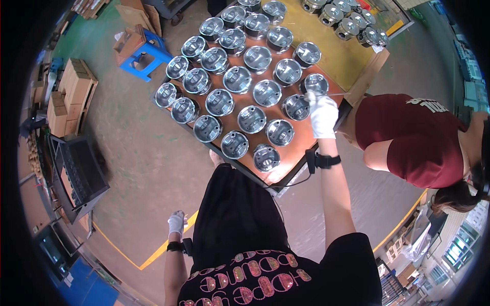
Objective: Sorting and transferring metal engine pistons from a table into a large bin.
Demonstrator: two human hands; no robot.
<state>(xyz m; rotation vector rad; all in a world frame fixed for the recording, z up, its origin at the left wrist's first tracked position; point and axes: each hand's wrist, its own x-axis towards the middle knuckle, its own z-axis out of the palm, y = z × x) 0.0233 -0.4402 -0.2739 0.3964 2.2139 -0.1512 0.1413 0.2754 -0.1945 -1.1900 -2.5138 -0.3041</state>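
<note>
Rows of shiny metal engine pistons (pixel 252 119) stand crown up on a brown-topped table (pixel 278 176) in front of me. My right hand (pixel 323 116), in a white glove, reaches to the table's right edge. Its fingers are closed around a thin rod-like tool (pixel 337 94), most of which the hand hides. Just beyond its fingertips is a piston (pixel 314 83), and another piston (pixel 296 107) lies close on its left. I cannot tell whether the tool touches either. Low at my left side hangs my left hand (pixel 177 223), also gloved, fingers loosely apart, with nothing visible in it.
Another person in a dark red shirt (pixel 408 137) is close on the right. More pistons (pixel 347 28) stand on a yellow surface (pixel 347 66) beyond the table. A blue stool (pixel 145 56) with a cardboard box is at far left. A cable (pixel 296 183) runs from my right wrist band.
</note>
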